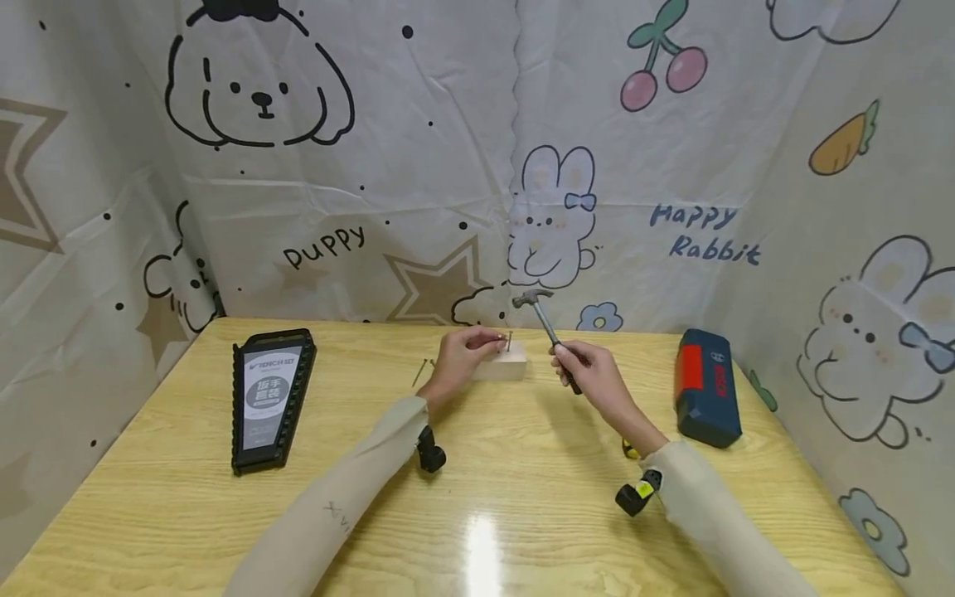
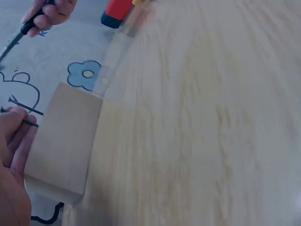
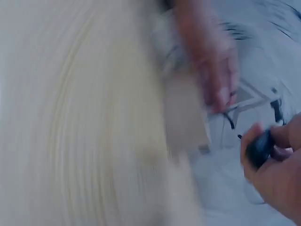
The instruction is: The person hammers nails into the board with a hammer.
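Note:
A pale wooden block lies near the table's back edge. My left hand is at its top, pinching a nail between thumb and fingers. Right beside those fingertips, another nail stands upright on the block. To the right, my right hand grips a claw hammer by its dark handle. The hammer's head is raised, pointing up and to the left, apart from the nails. In the right wrist view, blur softens the block and the left hand.
Loose nails lie left of the block, partly behind the left hand. A black wrench-set holder rests on the left side. A blue and red Bosch case lies at the right. Something yellow and black shows beside the right forearm.

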A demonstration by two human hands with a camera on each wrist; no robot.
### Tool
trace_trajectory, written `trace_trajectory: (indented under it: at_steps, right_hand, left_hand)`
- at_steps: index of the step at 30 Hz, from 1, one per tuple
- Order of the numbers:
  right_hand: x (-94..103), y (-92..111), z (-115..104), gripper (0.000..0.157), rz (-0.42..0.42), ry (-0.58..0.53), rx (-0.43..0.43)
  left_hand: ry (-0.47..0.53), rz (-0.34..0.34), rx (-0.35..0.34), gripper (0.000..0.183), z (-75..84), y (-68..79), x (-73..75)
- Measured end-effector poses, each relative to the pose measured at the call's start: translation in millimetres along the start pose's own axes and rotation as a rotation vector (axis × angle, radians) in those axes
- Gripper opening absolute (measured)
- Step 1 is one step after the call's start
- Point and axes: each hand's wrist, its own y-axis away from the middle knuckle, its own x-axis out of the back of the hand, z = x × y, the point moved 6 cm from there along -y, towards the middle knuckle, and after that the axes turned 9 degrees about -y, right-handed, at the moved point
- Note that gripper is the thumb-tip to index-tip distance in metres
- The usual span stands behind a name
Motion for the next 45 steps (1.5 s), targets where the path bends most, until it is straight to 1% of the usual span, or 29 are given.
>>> trace_trajectory:
  at_steps: [2,3,4,5,6,7,9,11,12,15,18,21,24,27,30,32,35,38,39,41,44,45]
  right_hand:
    - [-0.5,-1.7,8.7,0.038,-0.017,-0.323,-0.177]
    - [-0.9,-1.8,11.3,0.037,-0.02,-0.439,-0.248]
    - [-1.9,-1.9,13.1,0.034,-0.028,-0.517,-0.304]
    - [-2.6,-1.8,14.2,0.029,-0.039,-0.558,-0.35]
    - [-2.8,-1.6,15.1,0.026,-0.052,-0.57,-0.38]
    - [-2.5,-1.0,16.0,0.023,-0.062,-0.558,-0.404]
    - [-1.2,1.1,17.4,0.023,-0.087,-0.467,-0.424]
    - [0.1,3.0,18.9,0.029,-0.109,-0.35,-0.422]
    - [0.4,3.5,19.3,0.034,-0.115,-0.285,-0.407]
    - [-1.7,4.4,19.1,0.04,-0.115,-0.086,-0.339]
    - [-4.9,3.7,17.5,0.036,-0.072,0.073,-0.26]
    - [-1.8,4.1,12.2,0.028,-0.01,0.195,-0.166]
    - [5.5,4.9,5.4,0.023,0.036,0.327,-0.071]
    - [11.6,5.0,0.2,0.022,0.062,0.426,-0.011]
    - [15.5,4.8,-4.3,0.023,0.072,0.479,0.02]
    - [16.7,4.4,-6.0,0.023,0.078,0.493,0.018]
    - [17.9,3.9,-7.1,0.023,0.083,0.5,-0.002]
    - [18.3,3.8,-8.1,0.023,0.087,0.496,-0.016]
    - [18.2,3.8,-8.4,0.023,0.09,0.494,-0.017]
    - [17.3,3.4,-8.7,0.022,0.092,0.488,-0.013]
    - [14.3,2.8,-7.6,0.022,0.083,0.478,-0.009]
    - [13.3,2.5,-6.8,0.021,0.081,0.476,-0.009]
  left_hand:
    - [-0.015,-0.002,0.023,0.017,0.7,0.8,0.1]
    - [-0.021,-0.005,0.032,0.018,1.6,1.2,0.4]
    - [-0.026,-0.009,0.042,0.019,2.8,1.8,1.0]
    - [-0.024,-0.011,0.047,0.021,4.4,2.5,1.9]
    - [-0.027,-0.012,0.046,0.023,6.1,3.1,3.1]
    - [-0.026,-0.015,0.046,0.024,8.1,4.0,4.5]
    - [-0.04,-0.02,0.045,0.028,11.9,6.1,8.4]
    - [-0.049,-0.021,0.033,0.03,15.6,8.4,13.8]
    - [-0.063,-0.019,0.026,0.03,17.2,9.8,17.2]
    - [-0.114,0.0,0.019,0.027,18.8,15.5,31.0]
    - [-0.184,0.031,0.029,0.023,14.8,22.9,48.6]
    - [-0.243,0.04,0.051,0.023,7.1,27.1,63.4]
    - [-0.269,0.046,0.076,0.023,0.2,27.7,75.4]
    - [-0.302,0.052,0.111,0.023,-4.7,29.3,85.8]
    - [-0.375,0.041,0.153,0.025,-9.4,32.5,92.5]
    - [-0.456,0.018,0.187,0.03,-13.3,35.5,95.1]
    - [-0.575,-0.037,0.267,0.045,-20.7,40.0,95.8]
    - [-0.676,-0.103,0.321,0.056,-26.9,42.9,93.5]
    - [-0.697,-0.124,0.329,0.055,-27.9,43.3,92.8]
    - [-0.729,-0.153,0.33,0.049,-28.8,43.3,92.2]
    - [-0.747,-0.168,0.341,0.03,-29.9,42.7,94.1]
    - [-0.745,-0.174,0.353,0.029,-30.6,42.4,95.1]
